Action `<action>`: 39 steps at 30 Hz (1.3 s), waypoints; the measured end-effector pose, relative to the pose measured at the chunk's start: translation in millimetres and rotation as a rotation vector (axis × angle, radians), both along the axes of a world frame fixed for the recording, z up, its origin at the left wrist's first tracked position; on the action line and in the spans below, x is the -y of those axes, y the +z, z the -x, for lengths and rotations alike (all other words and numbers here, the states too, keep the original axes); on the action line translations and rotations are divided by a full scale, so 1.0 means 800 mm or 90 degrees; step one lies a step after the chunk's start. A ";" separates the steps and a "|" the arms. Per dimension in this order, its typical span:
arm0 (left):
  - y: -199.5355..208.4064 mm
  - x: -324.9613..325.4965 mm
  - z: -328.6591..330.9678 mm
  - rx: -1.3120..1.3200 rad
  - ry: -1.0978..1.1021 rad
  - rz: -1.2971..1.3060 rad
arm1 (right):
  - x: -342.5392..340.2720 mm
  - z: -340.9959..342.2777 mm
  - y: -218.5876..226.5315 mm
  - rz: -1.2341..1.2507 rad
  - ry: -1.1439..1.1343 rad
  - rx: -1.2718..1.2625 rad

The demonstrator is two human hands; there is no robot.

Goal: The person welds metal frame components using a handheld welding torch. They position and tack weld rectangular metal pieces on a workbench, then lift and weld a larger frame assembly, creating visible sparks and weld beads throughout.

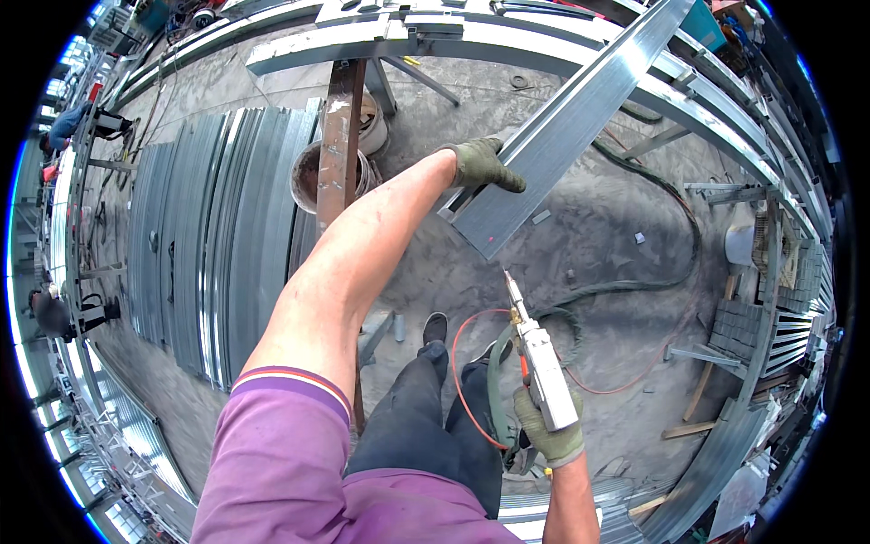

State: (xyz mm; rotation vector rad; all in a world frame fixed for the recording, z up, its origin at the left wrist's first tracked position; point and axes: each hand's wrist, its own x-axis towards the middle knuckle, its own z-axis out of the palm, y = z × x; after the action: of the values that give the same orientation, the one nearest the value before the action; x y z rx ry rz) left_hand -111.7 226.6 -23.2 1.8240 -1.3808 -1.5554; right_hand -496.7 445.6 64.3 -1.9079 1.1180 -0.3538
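Observation:
My left hand (480, 166), in an olive-green work glove, grips the edge of a long shiny steel channel (566, 122) near its lower end. The thumb side lies across the flat face and the other fingers are partly hidden behind the metal. The channel slants up to the far right, over the steel frame. In my gloved right hand (553, 433) is a white welding gun (541, 367) with a thin metal nozzle. Its tip points up, just below the channel's lower corner, with a small gap between them. A dark green hose and a red line run from the gun.
A steel frame (426, 42) curves across the back and right. Long metal profiles (222, 236) lie stacked at left. Buckets (308, 172) stand beside a rusty beam (338, 136). The hose (625, 283) loops over the floor. Two people are at the far left.

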 end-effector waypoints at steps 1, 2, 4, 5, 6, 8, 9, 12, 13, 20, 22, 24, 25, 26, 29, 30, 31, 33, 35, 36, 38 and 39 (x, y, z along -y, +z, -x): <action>-0.001 -0.001 0.000 -0.005 -0.001 0.007 | 0.002 -0.001 -0.003 0.009 -0.005 0.011; -0.002 -0.003 0.000 -0.010 -0.001 0.013 | 0.002 -0.001 -0.005 0.017 -0.008 0.021; -0.008 -0.004 0.001 0.007 -0.005 0.007 | 0.004 -0.001 -0.002 0.016 -0.011 0.023; -0.011 -0.001 0.001 0.030 -0.008 -0.006 | 0.005 -0.002 -0.001 0.014 -0.012 0.024; -0.015 0.001 0.002 0.053 -0.011 -0.019 | 0.006 -0.002 -0.001 0.025 -0.002 0.019; -0.019 0.004 0.004 0.076 -0.009 -0.018 | 0.007 0.001 -0.002 0.046 0.017 0.010; -0.019 0.004 0.007 0.087 -0.008 -0.017 | 0.008 0.000 0.001 0.053 0.036 -0.004; -0.013 0.006 0.012 0.120 -0.023 -0.026 | 0.019 -0.004 0.012 0.096 0.101 -0.036; -0.010 0.006 0.012 0.125 -0.031 -0.029 | 0.025 -0.008 0.013 0.123 0.129 -0.039; 0.036 0.004 0.024 0.204 -0.123 0.008 | 0.051 -0.023 0.015 0.225 0.233 -0.060; 0.039 0.007 0.020 0.215 -0.145 -0.015 | 0.058 -0.034 0.020 0.244 0.249 -0.040; 0.029 0.011 0.024 0.247 -0.163 0.026 | 0.061 -0.033 0.021 0.251 0.261 -0.037; 0.035 0.011 0.020 0.275 -0.168 0.042 | 0.063 -0.034 0.018 0.250 0.265 -0.033; 0.039 0.008 0.014 0.303 -0.159 0.042 | 0.064 -0.034 0.016 0.250 0.270 -0.028; 0.063 0.009 0.000 0.366 -0.139 0.047 | 0.071 -0.032 0.010 0.256 0.272 -0.037; 0.077 0.008 -0.001 0.406 -0.152 0.058 | 0.075 -0.034 0.009 0.249 0.270 -0.024; 0.086 0.009 -0.003 0.445 -0.166 0.069 | 0.076 -0.037 0.004 0.251 0.268 -0.010; 0.087 0.015 -0.016 0.484 -0.213 0.067 | 0.081 -0.044 -0.004 0.256 0.277 0.021; 0.087 0.018 -0.023 0.510 -0.240 0.068 | 0.083 -0.054 -0.006 0.259 0.279 0.015; 0.087 0.018 -0.024 0.518 -0.242 0.071 | 0.083 -0.059 -0.007 0.261 0.277 0.011; 0.084 0.021 -0.027 0.539 -0.239 0.071 | 0.084 -0.067 -0.012 0.270 0.284 0.027; 0.082 0.023 -0.030 0.552 -0.233 0.069 | 0.086 -0.074 -0.014 0.274 0.288 0.035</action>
State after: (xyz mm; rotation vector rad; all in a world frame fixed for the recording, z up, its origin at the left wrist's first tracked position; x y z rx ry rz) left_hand -87.9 208.2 42.4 2.3916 -2.2099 -0.7693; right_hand -437.8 377.0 52.9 -2.4409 0.5719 -0.4097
